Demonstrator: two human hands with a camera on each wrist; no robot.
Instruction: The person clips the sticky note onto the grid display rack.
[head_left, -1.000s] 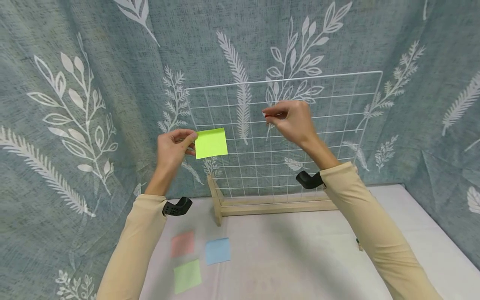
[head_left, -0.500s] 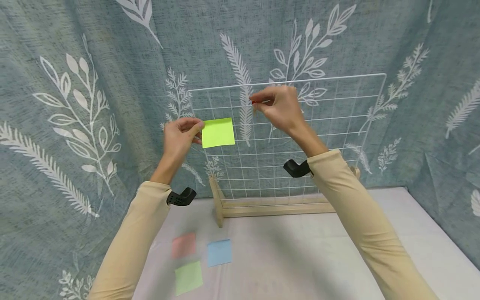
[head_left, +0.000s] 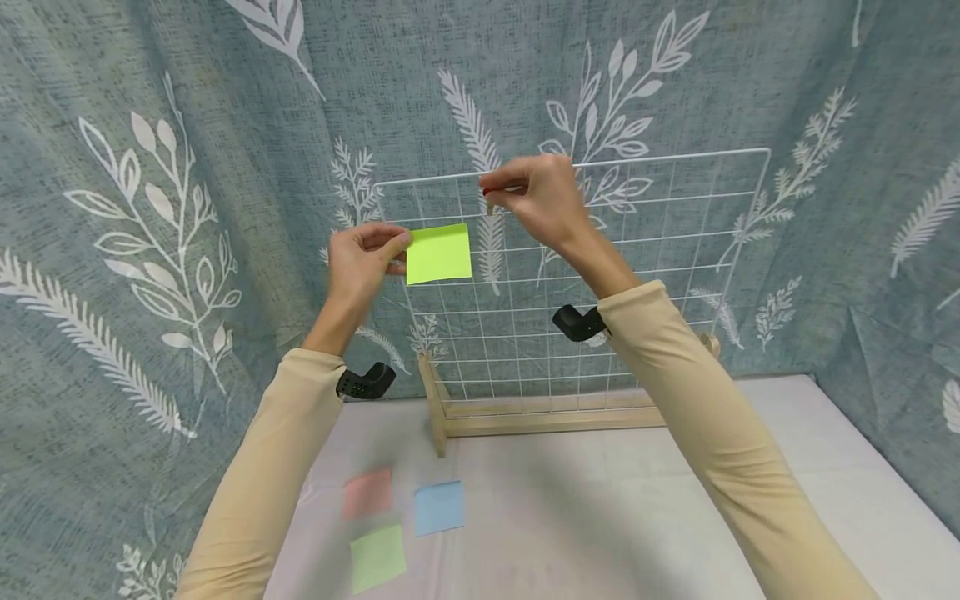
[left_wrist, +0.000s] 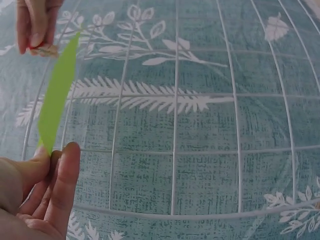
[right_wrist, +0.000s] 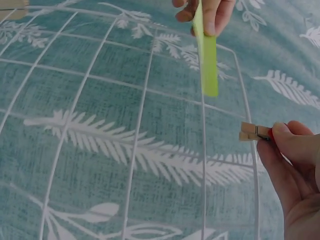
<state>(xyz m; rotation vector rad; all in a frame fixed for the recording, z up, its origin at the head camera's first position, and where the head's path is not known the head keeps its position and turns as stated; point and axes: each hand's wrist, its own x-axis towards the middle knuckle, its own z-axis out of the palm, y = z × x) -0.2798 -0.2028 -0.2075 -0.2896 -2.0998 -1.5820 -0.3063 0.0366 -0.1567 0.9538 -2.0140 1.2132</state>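
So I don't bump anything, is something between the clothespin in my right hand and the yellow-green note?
Nothing visible stands between the clothespin in your right hand and the note in your left hand. The wire grid appears to lie behind both.

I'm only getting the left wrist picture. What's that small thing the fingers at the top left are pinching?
Observer: A clothespin in the right hand; the right wrist view shows its wooden prongs.
Visitor: Does this wire grid stand on anything?
Observer: Yes, the head view shows a wooden base under it.
Visitor: And is the bright note the only one?
Observer: No, three more lie on the table: a pink note, a blue note and a pale green note.
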